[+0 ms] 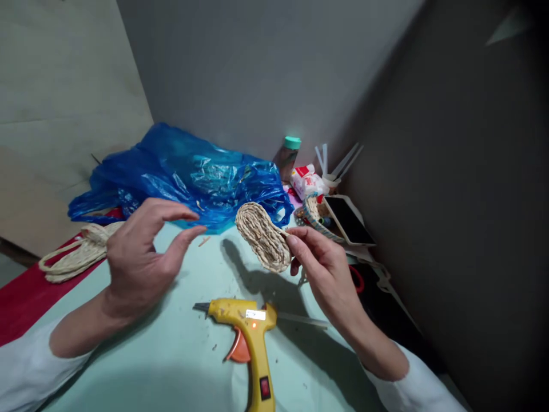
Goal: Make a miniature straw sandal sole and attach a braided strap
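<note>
A small sole-shaped piece of coiled braided straw (262,237) hangs above the table, pinched at its right edge between the thumb and fingers of my right hand (319,263). My left hand (148,257) is raised to the left of it, thumb and fingers apart in a C shape with nothing between them. Below the straw piece, a yellow hot glue gun (240,312) lies on the table with its nozzle to the left, an orange trigger, a lit light and a clear glue stick (302,320) in its back. A bundle of braided straw cord (77,254) lies beyond my left hand, partly hidden by it.
A crumpled blue plastic bag (180,171) spreads along the back of the pale green table (171,366). At the back right stand a green-lidded jar (291,149), a cup of glue sticks (331,180), a small woven basket (313,212) and a phone (349,220). Red cloth (26,297) lies at left.
</note>
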Motion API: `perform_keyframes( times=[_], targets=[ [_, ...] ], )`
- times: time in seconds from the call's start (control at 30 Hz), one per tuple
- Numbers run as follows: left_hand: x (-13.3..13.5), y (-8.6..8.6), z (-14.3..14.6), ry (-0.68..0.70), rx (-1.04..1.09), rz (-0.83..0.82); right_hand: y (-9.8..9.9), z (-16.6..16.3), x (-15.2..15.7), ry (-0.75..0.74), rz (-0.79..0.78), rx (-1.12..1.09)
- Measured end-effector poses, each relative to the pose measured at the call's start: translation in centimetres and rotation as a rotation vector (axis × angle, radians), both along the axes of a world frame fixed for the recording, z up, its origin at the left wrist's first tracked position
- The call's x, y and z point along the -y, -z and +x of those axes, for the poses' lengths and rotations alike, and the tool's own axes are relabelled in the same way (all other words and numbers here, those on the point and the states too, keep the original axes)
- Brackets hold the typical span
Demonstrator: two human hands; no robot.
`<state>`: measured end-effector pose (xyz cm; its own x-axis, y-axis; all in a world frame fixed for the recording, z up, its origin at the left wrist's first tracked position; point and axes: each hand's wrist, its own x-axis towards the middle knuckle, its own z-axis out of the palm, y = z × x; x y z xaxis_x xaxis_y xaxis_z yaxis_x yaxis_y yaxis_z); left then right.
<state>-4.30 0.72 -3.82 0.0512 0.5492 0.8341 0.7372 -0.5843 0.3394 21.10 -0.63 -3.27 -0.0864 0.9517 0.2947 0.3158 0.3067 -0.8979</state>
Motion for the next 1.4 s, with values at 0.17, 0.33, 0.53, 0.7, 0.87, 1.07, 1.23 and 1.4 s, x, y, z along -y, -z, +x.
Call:
perform_keyframes(
  times=[0.17,0.33,0.53,0.7,0.87,1.07,1.23,1.4],
  targets=[
    [-1.2,0.1,0.3,0.153,0.352,-0.533,-0.1,-0.5,0.6,0.041,0.102,-0.110],
    [-1.0,-0.3,2.5,0.439,0.594,-0.886,0.0,-1.2,1.3,0.039,0.184,-0.207],
    [-0.7,-1.2,5.5,0.664,0.868,-1.011,0.0,-1.2,1.7,0.033,0.262,-0.241],
    [-0.7,-2.3,6.7,0.882,0.999,-0.936,-0.3,-0.9,1.6,0.079,0.317,-0.258],
    [0.6,-4.1,8.8,0.982,1.155,-0.882,-0.5,-1.0,1.6,0.104,0.312,-0.275],
    [0.2,-4.6,11.1,0.864,1.109,-0.849,-1.1,0.2,1.1,0.103,0.373,-0.124],
    [0.3,-4.6,11.7,0.915,0.992,-0.831,-2.4,1.9,-0.3,0.130,0.335,-0.241],
    [0.4,-4.0,12.4,0.877,0.907,-0.813,-2.4,2.0,-0.6,0.113,0.331,-0.230]
  ],
)
